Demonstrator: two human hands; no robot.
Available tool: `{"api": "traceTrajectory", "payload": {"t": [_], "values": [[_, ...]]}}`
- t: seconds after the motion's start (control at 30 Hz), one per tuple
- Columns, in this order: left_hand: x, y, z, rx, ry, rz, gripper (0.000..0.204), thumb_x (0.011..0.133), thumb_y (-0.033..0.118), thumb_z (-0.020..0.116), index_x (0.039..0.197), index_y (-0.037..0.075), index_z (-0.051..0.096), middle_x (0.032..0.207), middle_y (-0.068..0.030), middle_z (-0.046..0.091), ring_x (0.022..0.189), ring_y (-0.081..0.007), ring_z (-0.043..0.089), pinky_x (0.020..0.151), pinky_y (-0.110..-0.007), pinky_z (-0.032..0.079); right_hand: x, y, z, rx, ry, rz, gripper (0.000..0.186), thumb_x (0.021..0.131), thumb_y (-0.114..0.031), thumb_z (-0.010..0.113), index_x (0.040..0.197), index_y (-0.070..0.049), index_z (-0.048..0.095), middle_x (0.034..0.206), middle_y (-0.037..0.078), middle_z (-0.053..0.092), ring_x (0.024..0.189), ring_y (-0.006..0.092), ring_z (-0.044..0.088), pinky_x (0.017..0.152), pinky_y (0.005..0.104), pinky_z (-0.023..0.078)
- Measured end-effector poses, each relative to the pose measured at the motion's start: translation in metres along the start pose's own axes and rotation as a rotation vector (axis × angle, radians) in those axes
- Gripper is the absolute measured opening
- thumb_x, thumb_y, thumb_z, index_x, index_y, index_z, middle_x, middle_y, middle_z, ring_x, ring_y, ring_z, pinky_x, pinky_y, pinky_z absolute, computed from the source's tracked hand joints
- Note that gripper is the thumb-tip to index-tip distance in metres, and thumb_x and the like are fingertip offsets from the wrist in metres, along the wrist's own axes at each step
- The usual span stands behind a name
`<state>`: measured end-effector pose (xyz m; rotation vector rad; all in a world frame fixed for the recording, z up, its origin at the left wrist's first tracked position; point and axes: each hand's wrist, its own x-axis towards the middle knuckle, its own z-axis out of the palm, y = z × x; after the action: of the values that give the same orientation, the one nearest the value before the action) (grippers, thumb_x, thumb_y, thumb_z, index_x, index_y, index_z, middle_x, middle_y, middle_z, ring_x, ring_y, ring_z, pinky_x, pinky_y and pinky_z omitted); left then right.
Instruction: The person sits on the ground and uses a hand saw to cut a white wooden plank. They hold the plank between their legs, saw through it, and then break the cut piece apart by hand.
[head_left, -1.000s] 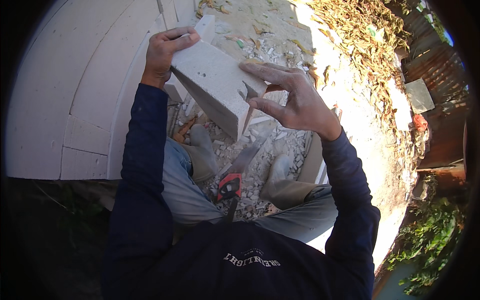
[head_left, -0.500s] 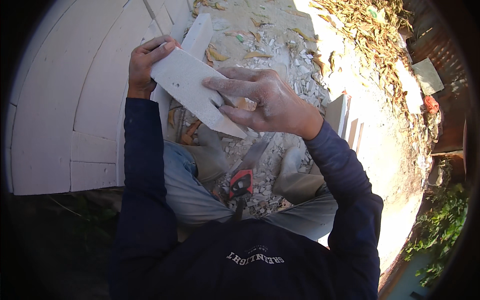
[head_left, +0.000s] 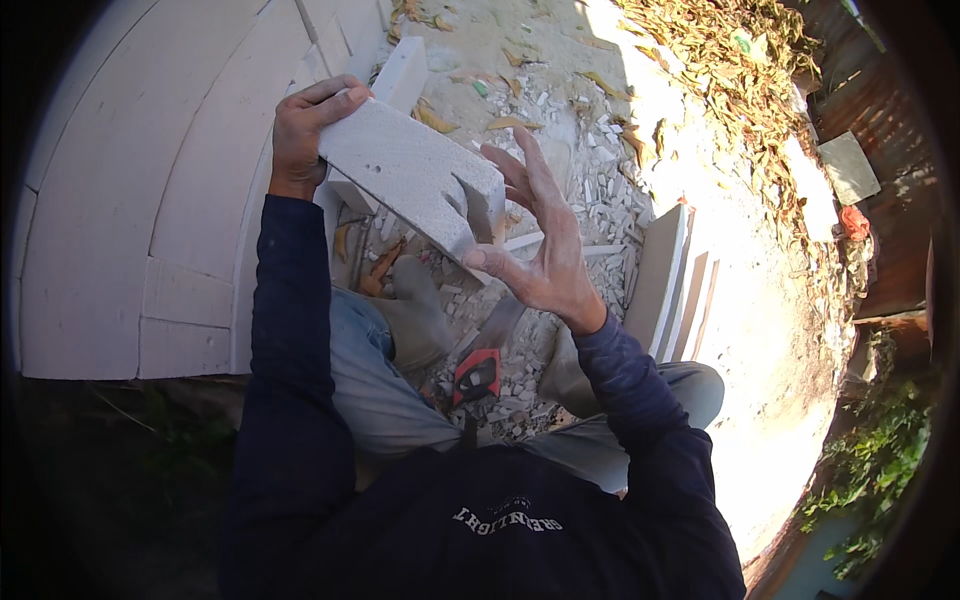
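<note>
A white, porous block (head_left: 400, 165) with a notch cut into its right end is held up in front of me at a tilt. My left hand (head_left: 308, 130) is closed round its upper left end, thumb on top. Beside the notched end, my dusty right hand (head_left: 545, 235) is spread open, its thumb close to the lower corner; whether the thumb touches it I cannot tell. Below, between my boots, a handsaw with a red and black handle (head_left: 477, 377) leans over the rubble, its blade pointing away.
A wall of large white blocks (head_left: 110, 200) stands on the left, with another white block (head_left: 402, 78) beside it. Broken white chips (head_left: 600, 165) cover the ground. Several slabs (head_left: 670, 270) stand at the right; dry leaves (head_left: 700, 60) lie beyond.
My right hand has come off the block's face, opened and moved down beside its end, uncovering the notch. My left hand and the block have shifted slightly right. My right knee has moved outward.
</note>
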<state>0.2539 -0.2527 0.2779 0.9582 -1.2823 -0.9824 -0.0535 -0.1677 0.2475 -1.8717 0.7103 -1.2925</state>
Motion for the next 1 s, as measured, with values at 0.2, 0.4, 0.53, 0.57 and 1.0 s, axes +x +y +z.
{"api": "traceTrajectory", "payload": {"t": [0.2,0.4,0.53,0.57,1.0], "values": [[-0.006,0.000,0.030,0.021,0.097,0.017,0.026,0.084,0.013,0.078,0.104,-0.004,0.077,0.089,-0.0121,0.075,0.078,-0.0170,0.071,0.073,-0.028,0.056,-0.018,0.046,0.074,-0.119,0.487,-0.006,0.124,0.058,-0.045,0.099,0.146,0.009,0.030,0.135,0.026,0.049,0.128,0.0387,0.051,0.108,0.0498,0.041],[-0.011,-0.003,0.042,0.080,0.226,0.178,0.030,0.091,0.020,0.074,0.105,-0.006,0.075,0.093,-0.0129,0.074,0.087,-0.0190,0.071,0.079,-0.029,0.055,0.014,0.059,0.032,-0.129,0.537,-0.158,0.108,0.064,-0.044,0.097,0.139,0.009,0.040,0.117,0.023,0.063,0.106,0.0319,0.068,0.091,0.0444,0.055],[-0.014,0.001,0.044,0.017,0.379,0.131,0.051,0.103,0.040,0.060,0.119,-0.008,0.067,0.112,-0.0186,0.070,0.107,-0.0267,0.068,0.097,-0.034,0.052,0.070,0.070,0.006,-0.026,0.443,-0.260,0.097,0.062,-0.047,0.097,0.127,0.010,0.054,0.108,0.021,0.070,0.100,0.0295,0.072,0.089,0.0390,0.057],[-0.019,0.006,0.040,-0.080,0.412,0.135,0.055,0.103,0.043,0.058,0.123,-0.008,0.064,0.117,-0.0195,0.068,0.112,-0.0280,0.065,0.100,-0.035,0.051,0.085,0.067,0.008,-0.054,0.387,-0.284,0.089,0.065,-0.045,0.096,0.125,0.008,0.058,0.108,0.019,0.071,0.101,0.0269,0.072,0.090,0.0371,0.057],[-0.090,-0.112,0.044,-0.301,0.632,-0.290,0.062,0.101,0.044,0.057,0.139,-0.004,0.050,0.135,-0.0182,0.057,0.127,-0.0320,0.056,0.108,-0.043,0.045,0.090,0.123,-0.001,-0.365,-0.060,-0.378,0.108,0.050,-0.062,0.096,0.129,0.004,0.062,0.122,0.023,0.067,0.113,0.0373,0.066,0.101,0.0451,0.051]]}}
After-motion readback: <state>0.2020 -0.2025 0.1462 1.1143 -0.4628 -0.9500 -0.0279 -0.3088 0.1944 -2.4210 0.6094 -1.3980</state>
